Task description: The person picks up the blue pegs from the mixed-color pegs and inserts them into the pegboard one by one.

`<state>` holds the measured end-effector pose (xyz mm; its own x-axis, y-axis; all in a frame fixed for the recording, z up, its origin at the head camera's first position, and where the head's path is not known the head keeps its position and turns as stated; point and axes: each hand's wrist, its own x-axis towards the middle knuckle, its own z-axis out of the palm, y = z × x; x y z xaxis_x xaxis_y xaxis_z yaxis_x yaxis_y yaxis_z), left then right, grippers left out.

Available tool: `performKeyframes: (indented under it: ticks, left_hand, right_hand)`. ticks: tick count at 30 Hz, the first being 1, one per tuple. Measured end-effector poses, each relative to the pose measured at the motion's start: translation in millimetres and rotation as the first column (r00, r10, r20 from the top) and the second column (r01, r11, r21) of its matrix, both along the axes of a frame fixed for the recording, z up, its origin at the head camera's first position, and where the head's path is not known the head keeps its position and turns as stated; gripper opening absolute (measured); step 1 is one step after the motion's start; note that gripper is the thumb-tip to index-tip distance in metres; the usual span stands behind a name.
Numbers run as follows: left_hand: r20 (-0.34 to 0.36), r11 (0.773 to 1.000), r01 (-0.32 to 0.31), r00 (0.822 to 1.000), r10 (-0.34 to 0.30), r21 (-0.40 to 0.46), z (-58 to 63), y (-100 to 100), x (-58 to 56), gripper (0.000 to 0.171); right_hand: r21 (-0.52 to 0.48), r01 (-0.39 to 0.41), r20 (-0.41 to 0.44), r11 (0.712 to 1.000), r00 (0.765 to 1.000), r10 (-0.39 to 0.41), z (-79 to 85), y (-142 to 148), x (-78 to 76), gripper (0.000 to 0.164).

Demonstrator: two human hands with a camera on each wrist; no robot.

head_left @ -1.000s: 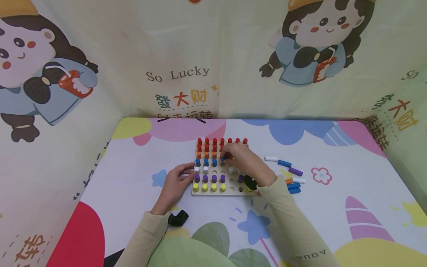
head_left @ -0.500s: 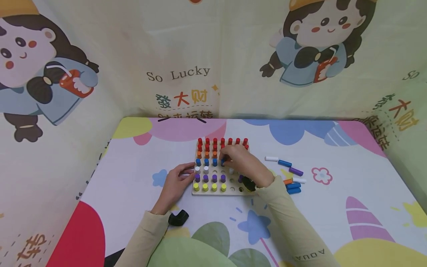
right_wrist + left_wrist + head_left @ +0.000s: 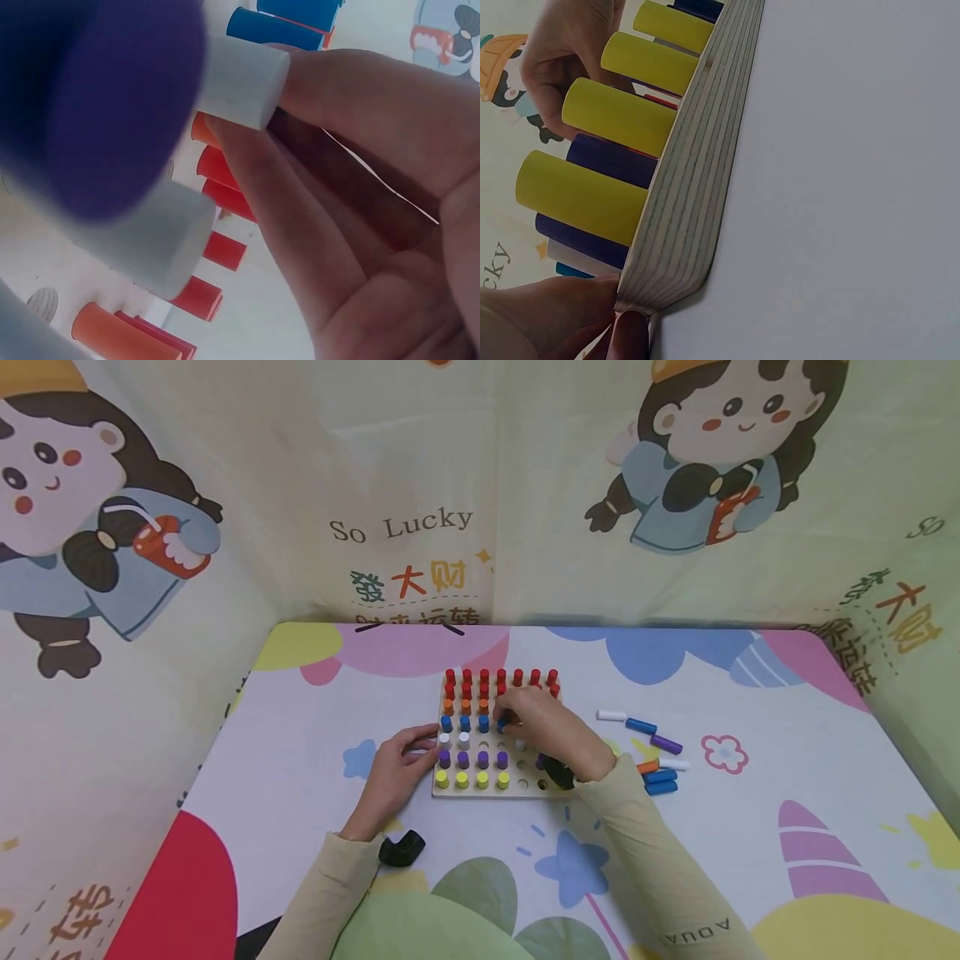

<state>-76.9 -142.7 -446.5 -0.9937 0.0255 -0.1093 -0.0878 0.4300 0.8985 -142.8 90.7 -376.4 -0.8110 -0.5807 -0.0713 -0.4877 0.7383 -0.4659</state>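
Observation:
A wooden pegboard (image 3: 491, 790) carries rows of red, orange, blue, white, purple and yellow pegs. My left hand (image 3: 397, 774) grips its left edge, with fingertips at the board's corner in the left wrist view. Over the board's right half, my right hand (image 3: 551, 727) pinches a blue peg (image 3: 502, 725), which stands in the blue row to the right of three others. In the right wrist view, a white peg (image 3: 244, 81) and a blurred purple peg (image 3: 127, 112) stand in front of the fingers and hide the pinched peg. The right hand covers part of the board.
Loose pegs lie to the right of the board, among them a white peg (image 3: 611, 716), a purple peg (image 3: 666, 744) and blue pegs (image 3: 661, 787). Bare holes (image 3: 522, 784) show in the yellow, purple and white rows. Printed curtains (image 3: 525, 527) hang behind the table.
My right hand has lowered the blue peg slightly into its hole, which was partly visible before. The left hand has kept its place on the board.

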Motion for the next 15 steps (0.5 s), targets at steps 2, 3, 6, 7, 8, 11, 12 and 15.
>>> performKeyframes:
  ticks: [2,3,6,7,8,11,12,15]
  left_hand:
    - [0.0,1.0,0.002,1.0,-0.002,-0.001,0.4,0.0,-0.1,0.04]
    - [-0.002,1.0,0.004,1.0,-0.004,-0.003,0.6,0.0,0.0,0.04]
    - [-0.003,1.0,0.007,1.0,-0.007,-0.001,0.9,-0.1,0.0,0.04]
    - [-0.002,1.0,0.008,1.0,-0.008,0.0,1.0,-0.1,0.0,0.04]
    - [0.0,1.0,0.007,1.0,-0.007,0.001,1.3,0.0,0.0,0.04]
    - [0.004,1.0,0.005,1.0,-0.005,0.002,1.7,0.0,0.0,0.04]
    - [0.005,1.0,0.005,1.0,-0.005,0.0,1.8,0.1,0.0,0.04]
    - [0.008,1.0,0.003,1.0,-0.003,-0.005,2.2,0.2,0.0,0.04]
  right_hand:
    - [0.01,0.002,0.009,1.0,1.0,-0.002,0.3,0.0,0.0,0.017]
    - [0.014,0.003,0.012,1.0,1.0,-0.004,0.6,0.2,0.1,0.018]
    - [0.021,0.005,0.016,1.0,1.0,-0.006,2.3,0.9,0.5,0.021]
    - [0.023,0.005,0.014,1.0,1.0,-0.005,3.0,1.3,0.9,0.021]
    - [0.021,0.006,0.011,1.0,1.0,-0.006,3.6,1.7,1.2,0.022]
    - [0.01,0.009,0.001,1.0,1.0,-0.009,6.4,2.9,3.0,0.023]
    - [0.008,0.011,-0.003,1.0,1.0,-0.011,7.1,3.4,3.5,0.024]
    - [0.011,0.029,-0.002,1.0,1.0,-0.029,9.8,4.3,5.2,0.026]
